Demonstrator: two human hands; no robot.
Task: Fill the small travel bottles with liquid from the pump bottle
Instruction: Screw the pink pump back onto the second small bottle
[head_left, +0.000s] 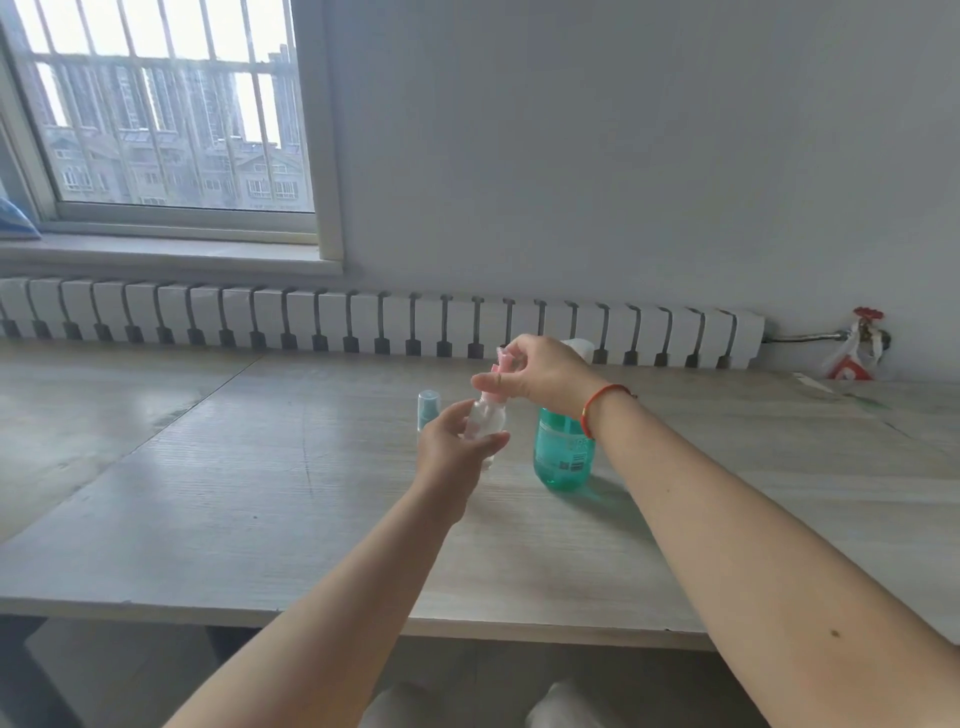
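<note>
Pale wood table (218, 499) under a barred window (156, 104), radiator along the wall; left to right: blue-capped mini (428, 410) standing behind the left hand (452, 447), which wraps the clear mini (485, 421) at its belly, just off or on the table, can't tell. Right hand (540, 379) pinches its pink top (500, 366), teal pump bottle (563, 452) upright just beside. Mini looks light, thin-walled, slick plastic, likely tippy, so hold the body and twist at the cap; pump bottle looks heavier, steady it low.

Green pump bottle (563, 452) — pale label with a barcode and blurred white lettering, none of it legible — no other text, number or sign readable anywhere
</note>
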